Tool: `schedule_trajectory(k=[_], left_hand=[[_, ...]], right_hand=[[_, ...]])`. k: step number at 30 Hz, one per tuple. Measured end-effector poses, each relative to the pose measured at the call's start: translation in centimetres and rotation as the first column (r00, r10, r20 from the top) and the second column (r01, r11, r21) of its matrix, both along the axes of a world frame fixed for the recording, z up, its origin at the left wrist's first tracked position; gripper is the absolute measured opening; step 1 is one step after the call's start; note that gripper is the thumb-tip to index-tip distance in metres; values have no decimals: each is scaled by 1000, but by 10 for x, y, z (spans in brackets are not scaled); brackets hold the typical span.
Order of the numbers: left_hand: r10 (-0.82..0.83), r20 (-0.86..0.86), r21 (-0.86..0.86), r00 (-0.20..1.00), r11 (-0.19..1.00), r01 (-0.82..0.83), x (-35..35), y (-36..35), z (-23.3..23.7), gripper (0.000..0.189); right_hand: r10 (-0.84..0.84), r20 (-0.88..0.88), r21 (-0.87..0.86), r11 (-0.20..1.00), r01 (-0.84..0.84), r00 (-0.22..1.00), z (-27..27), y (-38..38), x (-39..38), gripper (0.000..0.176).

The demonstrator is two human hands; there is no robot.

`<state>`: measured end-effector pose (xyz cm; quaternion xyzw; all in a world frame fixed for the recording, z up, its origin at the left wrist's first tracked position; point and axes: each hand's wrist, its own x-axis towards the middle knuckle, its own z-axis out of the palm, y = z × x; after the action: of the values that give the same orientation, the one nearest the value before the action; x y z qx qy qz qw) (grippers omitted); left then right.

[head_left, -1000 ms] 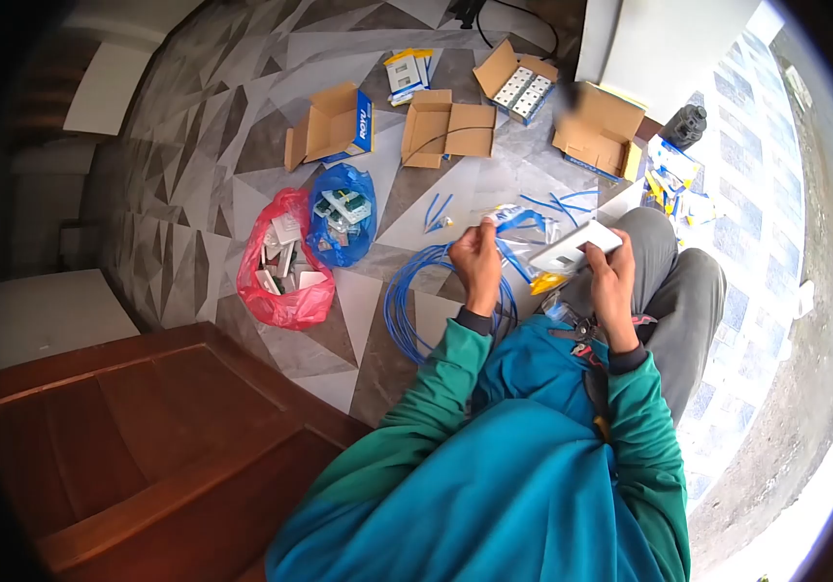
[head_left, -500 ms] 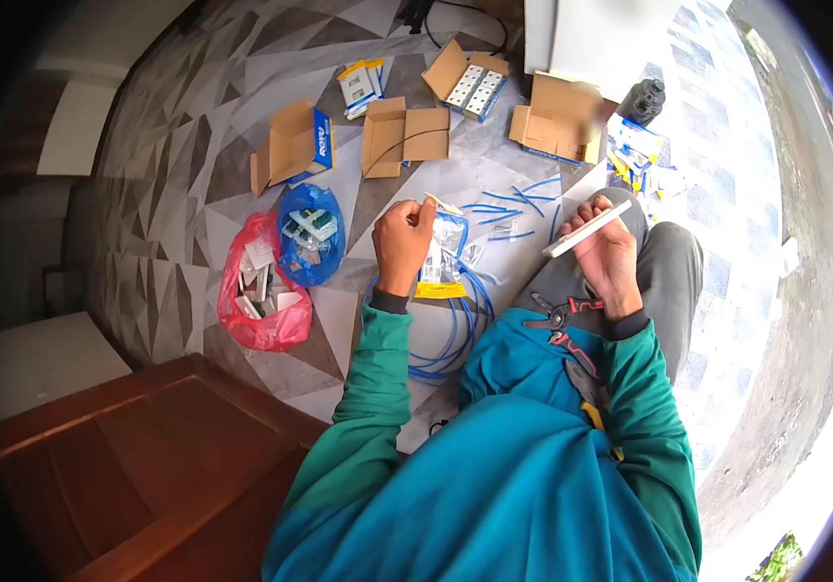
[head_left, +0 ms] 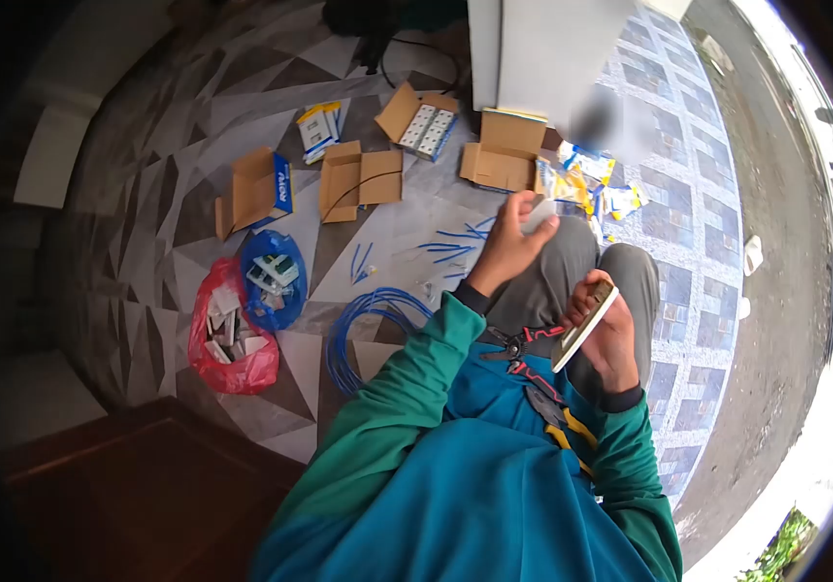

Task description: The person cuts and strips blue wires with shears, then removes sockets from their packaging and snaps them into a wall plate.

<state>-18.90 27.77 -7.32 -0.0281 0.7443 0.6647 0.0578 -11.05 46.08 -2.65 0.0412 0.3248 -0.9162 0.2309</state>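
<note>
My left hand point(head_left: 515, 242) is raised over my knee, its fingers closed on a small white piece point(head_left: 539, 215) that I cannot make out further. Lower and to the right, my right hand point(head_left: 607, 330) grips a flat white plate point(head_left: 583, 326), held tilted with its edge towards me. On my lap, below and left of that plate, lie red-handled pliers point(head_left: 513, 347) and yellow-handled pliers point(head_left: 550, 412). Coiled blue cable point(head_left: 337, 339) rests on the floor left of my left sleeve. Short blue wire pieces point(head_left: 450, 245) are scattered beyond it.
Open cardboard boxes point(head_left: 343, 184) stand on the tiles ahead, one holding white parts point(head_left: 428, 131). A red bag point(head_left: 259, 373) and a blue bag point(head_left: 290, 308) of parts are at the left. Yellow and blue packets point(head_left: 620, 201) lie beyond my knees.
My left hand has moved right, away from the yellow-labelled packet, and now holds a white piece. The plate in my right hand has turned more upright. The view has shifted right.
</note>
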Motion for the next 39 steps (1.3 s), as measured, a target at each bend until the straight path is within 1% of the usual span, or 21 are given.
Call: schedule_trajectory(k=[1,2,5,7,8,9,11,12,13,15,16,19,21,23,24,26,29,32,33,35,39], left_hand=[[-84,-17,-18,996,996,84,9,2,6,70],[-200,17,182,980,964,193,19,2,5,75],[-469,-1,731,883,603,320,61,-3,5,89],[-592,-62,765,803,488,419,84,-12,12,99],[-563,-5,720,826,571,393,95,-14,12,99],[-568,-4,727,823,564,392,100,-17,14,99],[-362,-3,226,932,908,353,105,-22,28,90],[-359,8,-98,933,929,358,102,-25,41,81],[-371,2,-92,929,925,369,101,-21,38,81],[-213,4,-453,977,870,192,101,-12,25,81],[-220,53,-510,974,833,215,98,-12,19,86],[-239,-1,-592,971,782,192,91,-3,2,91],[-333,79,-582,940,750,315,83,-7,-4,95],[-371,-80,-551,925,790,269,67,-18,-15,93],[-338,-148,-476,929,848,233,48,-31,-18,83],[-186,-308,-478,933,878,17,-4,-66,-15,45],[-13,-396,-678,918,678,-283,-85,-118,-17,25],[-36,-235,-907,971,368,-206,-145,-160,-32,26],[-49,-238,-909,970,363,-205,-152,-163,-30,26],[75,84,-971,994,228,65,-164,-164,-30,35],[102,137,-961,985,255,107,-168,-165,-47,44]], right_hand=[[-16,-20,85,996,18,1000,0,0,-1,30],[-75,-37,115,990,79,996,2,-5,-1,31],[-200,-77,202,956,212,977,0,-24,-5,29],[28,-369,598,772,215,929,3,-30,-14,27],[234,-358,761,634,138,904,13,-28,-17,27],[289,-420,764,624,163,860,4,-30,-22,32],[509,-438,804,590,70,741,4,-24,-36,43],[530,-312,785,611,-101,788,7,-15,-39,49],[555,-184,733,627,-262,811,9,-3,-44,56],[560,-16,614,659,-434,828,0,23,-52,54],[504,18,698,612,-372,863,-4,37,-55,54],[368,30,836,501,-225,929,-4,43,-50,52],[293,-1,885,446,-136,956,-4,42,-44,50],[466,-120,971,237,6,876,-9,43,-37,43],[406,-186,945,322,50,895,-12,42,-34,37],[325,-191,933,353,68,926,-3,42,-32,36],[216,-169,913,401,71,962,-4,52,-28,34],[180,-160,901,429,69,971,-5,59,-25,31],[184,-163,899,433,69,969,-6,60,-23,31],[160,-173,883,462,81,972,-11,60,-21,30],[119,-164,863,498,84,979,-11,57,-21,29]])
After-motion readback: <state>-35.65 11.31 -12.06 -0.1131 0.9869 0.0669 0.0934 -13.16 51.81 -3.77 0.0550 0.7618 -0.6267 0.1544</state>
